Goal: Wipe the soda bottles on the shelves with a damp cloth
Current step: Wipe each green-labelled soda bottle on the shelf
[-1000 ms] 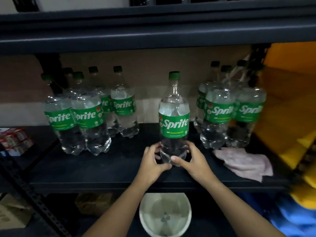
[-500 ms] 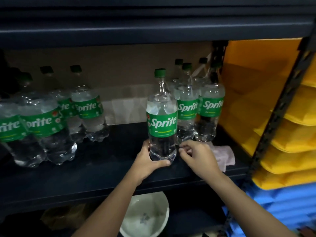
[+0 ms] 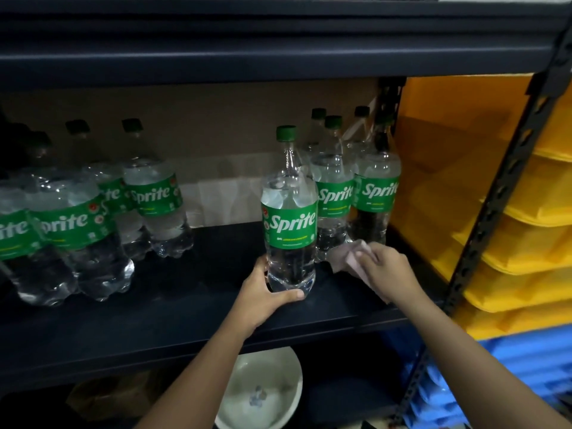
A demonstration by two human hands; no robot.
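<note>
On the dark shelf (image 3: pixel 173 311), the left hand (image 3: pixel 263 297) grips an upright Sprite bottle (image 3: pixel 291 218) while the right hand (image 3: pixel 387 269) pinches a pink cloth (image 3: pixel 346 253).

The bottle (image 3: pixel 290 230) gripped by the left fingers (image 3: pixel 263 267) is clear glossy plastic with a smooth green label and a ridged green plastic cap (image 3: pixel 286 133). The cloth (image 3: pixel 353 255) pinched in the right fingers (image 3: pixel 368 258) is soft, matt, pale pink fabric, creased. Under both hands the shelf (image 3: pixel 185 314) looks like dark painted metal with a dull sheen. Left of the left fingers, more bottles (image 3: pixel 158 199) show the same shiny, dimpled plastic. Right of the right fingers, the yellow trays (image 3: pixel 526 249) look like smooth plastic. Below the hands, the white bowl (image 3: pixel 291 394) is glossy.
</note>
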